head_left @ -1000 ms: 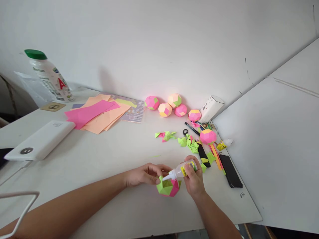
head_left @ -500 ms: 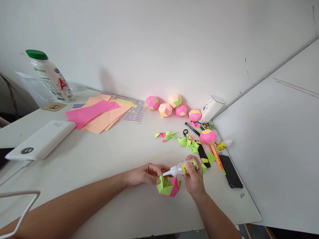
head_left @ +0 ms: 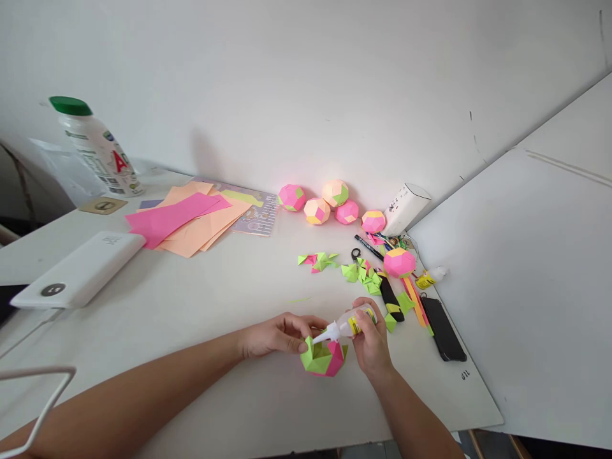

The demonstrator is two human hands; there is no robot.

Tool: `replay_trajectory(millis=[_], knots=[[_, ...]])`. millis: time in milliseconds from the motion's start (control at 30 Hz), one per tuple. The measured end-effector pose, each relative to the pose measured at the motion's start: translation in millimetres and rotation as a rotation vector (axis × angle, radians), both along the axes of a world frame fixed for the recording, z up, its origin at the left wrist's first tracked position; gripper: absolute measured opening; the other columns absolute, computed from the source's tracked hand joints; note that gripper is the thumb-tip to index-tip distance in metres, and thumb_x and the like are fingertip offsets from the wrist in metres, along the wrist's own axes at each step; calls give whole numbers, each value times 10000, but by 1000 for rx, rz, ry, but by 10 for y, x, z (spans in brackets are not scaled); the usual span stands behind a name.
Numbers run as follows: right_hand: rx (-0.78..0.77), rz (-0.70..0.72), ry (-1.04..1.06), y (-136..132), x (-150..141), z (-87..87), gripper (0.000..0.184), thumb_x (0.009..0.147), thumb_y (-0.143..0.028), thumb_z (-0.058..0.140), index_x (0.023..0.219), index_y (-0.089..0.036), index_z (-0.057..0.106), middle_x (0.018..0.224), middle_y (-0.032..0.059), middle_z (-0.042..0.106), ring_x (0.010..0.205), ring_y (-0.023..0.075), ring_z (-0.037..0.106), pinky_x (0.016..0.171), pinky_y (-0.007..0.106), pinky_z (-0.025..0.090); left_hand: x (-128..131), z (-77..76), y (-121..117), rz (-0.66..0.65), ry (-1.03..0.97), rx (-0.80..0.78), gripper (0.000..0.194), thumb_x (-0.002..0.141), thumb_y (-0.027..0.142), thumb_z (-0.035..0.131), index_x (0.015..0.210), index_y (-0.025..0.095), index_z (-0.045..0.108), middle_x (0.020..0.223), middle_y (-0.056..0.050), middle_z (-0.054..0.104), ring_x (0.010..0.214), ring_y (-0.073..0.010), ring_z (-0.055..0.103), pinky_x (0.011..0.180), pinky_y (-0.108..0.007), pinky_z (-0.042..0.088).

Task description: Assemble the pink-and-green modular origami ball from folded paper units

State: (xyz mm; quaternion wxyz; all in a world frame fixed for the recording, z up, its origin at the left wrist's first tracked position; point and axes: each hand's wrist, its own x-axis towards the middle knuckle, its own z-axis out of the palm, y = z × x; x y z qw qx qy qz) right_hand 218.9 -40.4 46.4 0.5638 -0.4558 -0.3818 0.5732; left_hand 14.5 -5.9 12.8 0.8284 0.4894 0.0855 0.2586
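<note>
Over the white desk [head_left: 220, 280], left grip [head_left: 282, 335] pinches paper ball's [head_left: 317, 364] left edge.

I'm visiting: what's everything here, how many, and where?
Open paper ball: 1, green and pink, lower centre
Nozzle bottle: 1, clear, lower centre
Paper balls: 6, multicoloured, right of centre
Folded pieces: many, green and pink, centre-right
Marker: 1, black, centre-right
Tool: 1, black and yellow, centre-right
Small bottle: 1, yellow label, right
Phone: 1, black, right
Strips: several, orange and pink, right
Box: 1, white, by wall
Paper sheets: several, peach and pink, left
Patterned sheet: 1, mauve, left of centre
Drink bottle: 1, white, green cap, left
Coaster: 1, tan, left
Power bank: 1, white, left
Cable: 1, white, left
Table: 1, white, underneath
Left hand: 1, bare, holding open paper ball
Right hand: 1, bare, holding nozzle bottle
</note>
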Motion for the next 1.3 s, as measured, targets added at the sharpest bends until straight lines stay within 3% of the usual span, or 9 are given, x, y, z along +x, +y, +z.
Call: replay_trajectory(millis=[300,567,733,900,1000,1167,1300], knots=[[-9,24,14,-12,-9,0,237,753,-399,666,853,-225,540,555,-47,499,500,101,436,470,211,358,8,12,-2,1,-5,4,85,744,205,699,808,207,754,1295,-86,568,1183,-293,502,961,-420,382],[-6,-37,78,21,3,26,215,759,-390,647,845,-216,553,549,-42,516,485,106,448,458,221,367,-2,-9,-4,12,20,-2,89,726,252,721,785,192,751,1290,-85,573,1159,-296,524,946,-405,409],[23,-162,83,68,55,105,203,745,-389,660,802,-218,568,518,-64,471,443,94,429,447,222,374,10,-32,1,54,-17,-101,87,706,187,740,786,216,761,1427,-55,451,1310,-338,390,1075,-457,278],[37,-270,92,127,121,151,223,737,-400,677,795,-210,576,523,-61,519,441,99,480,459,230,410,23,-13,-4,80,-106,-117,103,728,146,716,790,212,763,1447,-59,425,1338,-349,345,1083,-496,263],[-55,-190,162,162,138,150,256,776,-434,637,717,-195,568,444,-71,444,466,123,545,473,230,438,25,-13,-14,70,-123,-117,120,734,133,708,801,216,763,1433,-55,442,1330,-347,358,1081,-503,264],[-333,-63,202,195,114,117,348,775,-494,638,653,-179,556,431,-45,430,732,222,689,534,230,506,24,5,-23,78,-128,-110,108,746,141,699,805,208,762,1437,-58,437,1337,-355,344,1073,-507,280],[-291,14,176,187,68,86,354,766,-502,651,639,-189,543,440,-36,460,768,237,690,634,288,555,22,31,-28,78,-142,-96,124,760,130,685,817,211,759,1450,-57,421,1354,-353,313,1078,-506,281]])
